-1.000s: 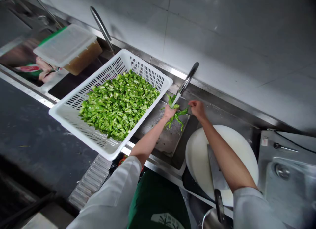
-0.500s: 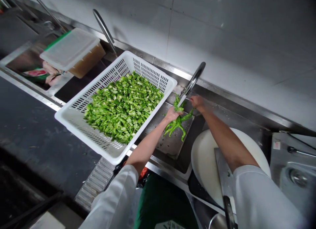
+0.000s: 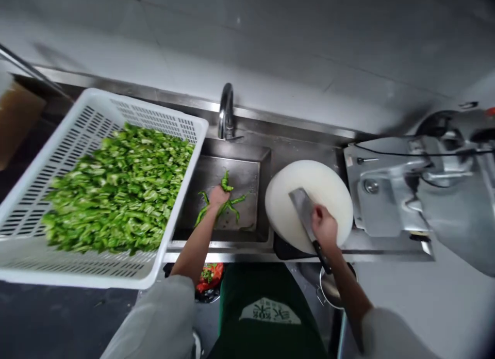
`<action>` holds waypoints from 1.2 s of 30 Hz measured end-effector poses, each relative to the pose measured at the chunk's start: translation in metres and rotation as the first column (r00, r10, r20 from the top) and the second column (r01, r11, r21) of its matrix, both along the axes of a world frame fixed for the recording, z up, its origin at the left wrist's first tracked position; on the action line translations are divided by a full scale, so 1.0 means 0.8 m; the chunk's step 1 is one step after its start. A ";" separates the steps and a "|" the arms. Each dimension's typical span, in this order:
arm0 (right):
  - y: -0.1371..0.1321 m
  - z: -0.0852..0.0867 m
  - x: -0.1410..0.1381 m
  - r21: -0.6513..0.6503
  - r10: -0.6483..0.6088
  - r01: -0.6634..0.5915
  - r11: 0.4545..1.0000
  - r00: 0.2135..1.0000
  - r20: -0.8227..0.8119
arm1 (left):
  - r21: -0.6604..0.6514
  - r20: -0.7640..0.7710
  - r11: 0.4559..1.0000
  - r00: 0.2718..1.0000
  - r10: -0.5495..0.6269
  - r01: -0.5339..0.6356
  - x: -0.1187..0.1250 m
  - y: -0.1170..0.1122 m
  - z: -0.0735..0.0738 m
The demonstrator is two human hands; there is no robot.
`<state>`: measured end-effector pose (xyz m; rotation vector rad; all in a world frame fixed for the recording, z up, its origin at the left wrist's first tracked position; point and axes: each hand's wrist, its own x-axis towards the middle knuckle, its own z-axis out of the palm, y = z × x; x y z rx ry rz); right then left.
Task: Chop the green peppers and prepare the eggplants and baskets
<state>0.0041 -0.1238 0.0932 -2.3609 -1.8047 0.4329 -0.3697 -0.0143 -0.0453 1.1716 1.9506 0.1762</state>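
My left hand [image 3: 218,196] is closed around a bunch of whole green peppers [image 3: 228,200] over the steel sink [image 3: 247,169], below the tap [image 3: 226,111]. My right hand [image 3: 324,229] rests on the cleaver [image 3: 305,214], which lies on the round white chopping board [image 3: 309,191] to the right of the sink. The fingers curl over the blade near its handle. A white slotted basket [image 3: 88,276] full of chopped green peppers [image 3: 116,189] sits to the left, its corner over the sink edge.
A steel machine with cables [image 3: 425,178] stands to the right of the board. A metal pot [image 3: 328,287] and a red bag [image 3: 209,276] sit below the counter edge. A brownish container [image 3: 17,116] shows at far left. Tiled wall behind.
My right hand left the tap and came down onto the cleaver on the board. My left hand lowered the peppers into the sink. The view swung right.
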 end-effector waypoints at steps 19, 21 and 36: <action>-0.172 -0.013 0.196 -0.082 -0.102 0.104 0.991 0.994 0.025 | 0.443 0.121 0.790 0.901 0.416 -0.424 0.041 -0.215 0.106; -0.165 -0.017 0.196 -0.141 -0.134 0.150 0.979 0.984 0.119 | 0.541 0.161 0.674 0.848 0.505 -0.503 0.059 -0.233 0.120; -0.116 -0.024 -0.089 -0.247 0.147 -0.256 0.934 0.910 -0.387 | 0.748 0.490 0.226 0.748 0.447 -0.625 0.079 -0.285 0.217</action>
